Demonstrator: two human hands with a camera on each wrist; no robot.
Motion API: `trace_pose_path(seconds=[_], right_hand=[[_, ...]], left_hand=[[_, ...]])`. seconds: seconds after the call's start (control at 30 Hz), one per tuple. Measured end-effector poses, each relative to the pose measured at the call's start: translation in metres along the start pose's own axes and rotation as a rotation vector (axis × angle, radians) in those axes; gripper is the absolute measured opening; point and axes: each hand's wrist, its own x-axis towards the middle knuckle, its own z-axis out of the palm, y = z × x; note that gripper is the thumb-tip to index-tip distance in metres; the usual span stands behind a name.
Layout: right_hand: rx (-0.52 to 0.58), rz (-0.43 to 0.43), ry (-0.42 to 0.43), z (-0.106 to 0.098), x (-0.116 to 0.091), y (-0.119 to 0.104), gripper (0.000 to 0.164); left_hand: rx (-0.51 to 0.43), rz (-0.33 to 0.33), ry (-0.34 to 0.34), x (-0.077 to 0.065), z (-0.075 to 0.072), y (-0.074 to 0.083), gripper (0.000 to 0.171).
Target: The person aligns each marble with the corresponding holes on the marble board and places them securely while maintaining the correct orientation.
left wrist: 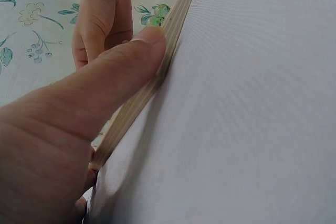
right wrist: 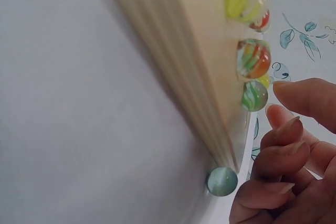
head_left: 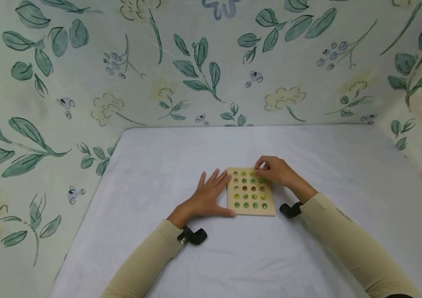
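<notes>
A square wooden board (head_left: 251, 212) lies on the white cloth, with glass marbles (head_left: 244, 188) in rows of hollows. My left hand (head_left: 207, 196) rests with spread fingers against the board's left side, its thumb touching the front left corner. At the far right corner of the board is my right hand (head_left: 276, 170). In the right wrist view, its thumb and forefinger stand slightly apart beside a green-swirled marble (right wrist: 255, 96); no marble shows between them. The other fingers are loosely bent. A bluish-green marble (right wrist: 222, 181) sits off the board by its corner.
White cloth (head_left: 166, 153) covers the table around the board. Floral fabric (head_left: 196, 82) hangs behind and at both sides. A black wrist device (head_left: 193, 236) sits at the left wrist and another wrist device (head_left: 290, 210) at the right.
</notes>
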Motion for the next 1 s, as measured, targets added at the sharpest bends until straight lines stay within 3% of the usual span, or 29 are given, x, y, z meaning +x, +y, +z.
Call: trace_pose_path(seconds=[0.2,1.0], right_hand=[[0.003,-0.013,0.017,-0.002,0.000,0.001,0.018],[0.005,0.088,0.076,-0.017,-0.019,0.027,0.022]], left_hand=[[-0.002,-0.007,0.012,-0.002,-0.001,0.000,0.117],[0.006,0.006,0.015,0.000,0.003,0.001,0.118]])
